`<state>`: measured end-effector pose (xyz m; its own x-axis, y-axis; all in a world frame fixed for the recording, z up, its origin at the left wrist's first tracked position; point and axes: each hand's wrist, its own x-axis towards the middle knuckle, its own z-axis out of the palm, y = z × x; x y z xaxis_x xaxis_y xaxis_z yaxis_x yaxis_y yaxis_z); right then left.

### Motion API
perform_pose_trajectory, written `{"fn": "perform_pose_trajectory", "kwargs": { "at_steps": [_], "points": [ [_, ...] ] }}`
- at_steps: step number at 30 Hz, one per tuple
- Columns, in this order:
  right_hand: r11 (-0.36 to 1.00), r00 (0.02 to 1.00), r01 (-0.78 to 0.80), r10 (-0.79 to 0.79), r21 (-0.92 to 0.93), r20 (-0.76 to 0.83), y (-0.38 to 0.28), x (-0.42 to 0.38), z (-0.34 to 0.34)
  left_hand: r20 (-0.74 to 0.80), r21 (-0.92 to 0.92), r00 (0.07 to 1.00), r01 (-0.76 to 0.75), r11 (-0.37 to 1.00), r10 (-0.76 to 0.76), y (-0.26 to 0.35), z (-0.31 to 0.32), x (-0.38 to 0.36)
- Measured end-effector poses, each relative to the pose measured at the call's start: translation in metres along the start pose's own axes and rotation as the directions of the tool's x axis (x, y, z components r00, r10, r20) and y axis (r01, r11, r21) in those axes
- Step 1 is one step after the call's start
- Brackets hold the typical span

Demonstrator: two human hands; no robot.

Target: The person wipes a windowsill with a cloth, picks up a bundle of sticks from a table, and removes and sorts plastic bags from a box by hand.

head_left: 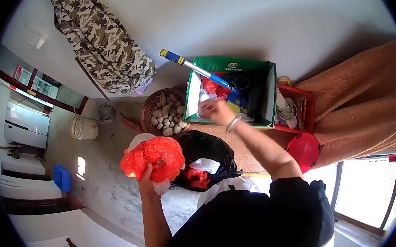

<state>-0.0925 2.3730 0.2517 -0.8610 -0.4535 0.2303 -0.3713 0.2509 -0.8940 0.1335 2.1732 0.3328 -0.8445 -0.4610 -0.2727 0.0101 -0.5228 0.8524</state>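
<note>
My left hand (146, 174) is wrapped round a crumpled bundle of red plastic bags (159, 155), with whitish plastic showing at its edges. My right hand (216, 111) reaches over the front left of a green cardboard box (233, 65); its fingers are bent and blurred, and anything between them is too small to tell. Inside the box are red plastic (211, 85), black plastic (244, 83) and a blue item. A silver pole with a blue and yellow handle (177, 59) leans across the box's left side. Below sits an open black bag (205, 147) holding white and red plastic.
A wicker basket of stones (165, 114) stands left of the box. Right of it are a red crate (307, 110), a red round object (304, 152) and a brown cloth (360, 107). Camouflage clothing (100, 38) hangs on the wall. A bucket (84, 128) and blue basket (62, 178) stand farther left.
</note>
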Motion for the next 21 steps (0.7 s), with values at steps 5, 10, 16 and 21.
{"fn": "perform_pose_trajectory", "kwargs": {
  "at_steps": [5, 10, 16, 21],
  "points": [
    [0.885, 0.957, -0.212, 0.274, -0.414, 0.095, 0.112, 0.024, -0.031, -0.009, -0.065, 0.999, 0.043, 0.997, -0.044, 0.004, -0.004, -0.009],
    [0.818, 0.861, -0.111, 0.363, -0.564, 0.356, 0.150, 0.023, -0.010, -0.080, -0.123, 0.990, 0.106, 0.987, -0.117, 0.003, -0.012, -0.013],
    [0.738, 0.843, 0.065, 0.319, -0.672, 0.432, 0.169, 0.035, 0.023, -0.218, -0.048, 0.964, 0.144, 0.988, -0.151, 0.002, -0.014, -0.012],
    [0.670, 0.748, 0.041, 0.471, -0.741, 0.468, 0.182, 0.039, 0.038, -0.276, -0.055, 0.943, 0.176, 0.983, -0.184, -0.005, -0.022, -0.004]
  ]
}}
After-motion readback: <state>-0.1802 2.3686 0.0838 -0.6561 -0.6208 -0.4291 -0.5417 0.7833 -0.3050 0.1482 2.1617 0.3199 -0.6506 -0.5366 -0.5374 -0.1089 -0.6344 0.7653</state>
